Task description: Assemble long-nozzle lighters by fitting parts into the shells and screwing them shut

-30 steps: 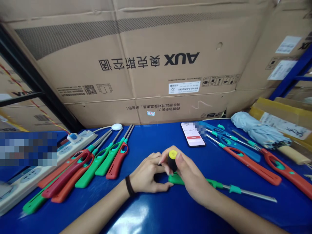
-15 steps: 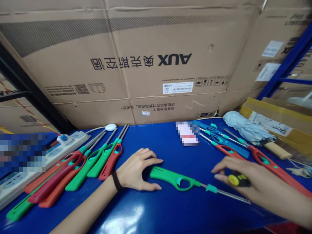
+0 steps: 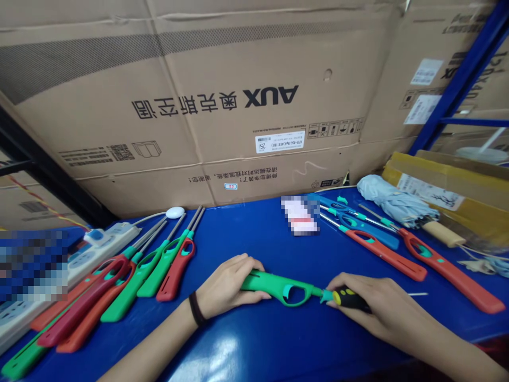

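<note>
Lighter (image 3: 287, 287) tube behind rt hand (image 3: 379, 314) w/ screwdriver (image 3: 350, 298)

Blue table (image 3: 246, 233), green lighter (image 3: 266, 281) centre, lighter rows (image 3: 139, 276) either side, power strip (image 3: 107, 241), umbrella (image 3: 393, 204) — perhaps a blurred phone (image 3: 300, 215).

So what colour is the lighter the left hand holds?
The lighter is green, clearest in the head view.

The lighter (image 3: 274, 284) lies on the table (image 3: 246, 233), more lighters (image 3: 131, 276) left (umbrella (image 3: 393, 204) behind, right).
</note>
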A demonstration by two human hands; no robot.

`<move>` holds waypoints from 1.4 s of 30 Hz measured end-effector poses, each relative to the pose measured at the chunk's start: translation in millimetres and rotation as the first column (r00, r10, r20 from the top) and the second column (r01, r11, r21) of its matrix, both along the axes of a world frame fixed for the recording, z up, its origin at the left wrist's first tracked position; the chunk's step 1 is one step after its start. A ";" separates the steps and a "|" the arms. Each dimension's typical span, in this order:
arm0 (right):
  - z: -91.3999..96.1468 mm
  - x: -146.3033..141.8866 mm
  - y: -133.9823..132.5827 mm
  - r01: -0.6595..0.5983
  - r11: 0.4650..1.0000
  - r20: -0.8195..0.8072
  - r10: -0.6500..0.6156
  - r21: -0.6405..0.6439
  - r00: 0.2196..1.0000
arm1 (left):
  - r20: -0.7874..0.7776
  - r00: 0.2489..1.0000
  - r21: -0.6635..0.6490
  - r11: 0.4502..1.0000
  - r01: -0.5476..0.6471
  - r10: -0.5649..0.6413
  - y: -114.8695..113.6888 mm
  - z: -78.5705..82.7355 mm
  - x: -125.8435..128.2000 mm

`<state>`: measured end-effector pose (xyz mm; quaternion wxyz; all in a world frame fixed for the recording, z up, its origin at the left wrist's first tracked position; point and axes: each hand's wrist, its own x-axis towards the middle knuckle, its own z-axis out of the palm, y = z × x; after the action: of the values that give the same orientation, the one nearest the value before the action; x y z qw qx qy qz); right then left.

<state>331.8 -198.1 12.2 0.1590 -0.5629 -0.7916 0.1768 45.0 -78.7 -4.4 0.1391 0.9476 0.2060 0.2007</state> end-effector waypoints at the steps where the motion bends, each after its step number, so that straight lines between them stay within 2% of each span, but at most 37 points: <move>1: -0.4 -0.2 0.2 -0.013 1.000 0.006 0.013 0.008 1.000 | 0.001 1.000 0.009 1.000 0.004 -0.004 -0.4 -0.5 0.2; 6: -5.9 -2.3 1.0 -0.087 0.989 0.100 0.074 0.123 0.992 | -0.026 0.998 0.059 0.997 0.054 -0.053 -1.0 -2.0 0.8; 11: -11.3 -7.9 6.7 -0.209 0.940 0.218 0.152 0.271 0.964 | -0.036 0.997 0.091 0.993 0.074 -0.071 -1.6 -4.3 0.0; 17: -19.4 -9.7 12.6 -0.330 0.848 0.314 0.208 0.414 0.926 | -0.023 0.999 -0.001 0.999 0.042 -0.042 -4.1 -4.9 -2.0; 19: -21.5 -10.3 13.2 -0.347 0.837 0.323 0.219 0.423 0.921 | -0.024 0.999 -0.027 0.999 0.031 -0.032 -4.5 -4.9 -2.4; 20: -21.6 -10.6 13.7 -0.342 0.847 0.309 0.225 0.407 0.924 | -0.026 0.999 -0.036 0.999 0.031 -0.031 -4.5 -4.8 -2.5; 22: -18.9 -10.6 15.6 -0.297 0.901 0.230 0.231 0.316 0.945 | -0.023 0.999 -0.042 0.998 0.040 -0.041 -4.1 -4.4 -2.3; 24: -12.4 -9.2 19.4 -0.204 0.968 0.085 0.193 0.145 0.978 | -0.004 0.999 -0.013 0.998 0.054 -0.054 -3.5 -3.7 -1.6; 26: -3.8 -6.4 24.0 -0.094 0.995 -0.050 0.092 -0.030 0.994 | 0.019 0.998 0.067 0.996 0.059 -0.060 -2.9 -3.1 -0.7; 29: 8.5 -1.9 28.2 -0.036 0.985 -0.099 0.019 -0.170 0.995 | 0.054 0.997 0.230 0.972 0.043 -0.057 -2.9 -2.6 0.1; 32: 18.1 0.0 25.9 -0.076 0.958 -0.140 0.038 -0.276 0.989 | 0.092 0.994 0.351 0.936 0.020 -0.056 -4.4 -2.1 0.0; 38: 34.2 -3.5 21.3 -0.158 0.900 -0.267 0.048 -0.407 0.962 | 0.112 0.986 0.467 0.883 0.055 -0.121 -11.7 2.4 0.1; 42: 40.6 -6.1 27.1 -0.221 0.844 -0.358 0.037 -0.489 0.933 | 0.198 0.971 0.579 0.816 -0.006 -0.134 -15.7 4.9 1.3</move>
<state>325.7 -171.0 52.8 0.1203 -0.4909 -0.7116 0.4880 46.3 -94.4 0.5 -0.1238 0.9219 0.0860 0.3569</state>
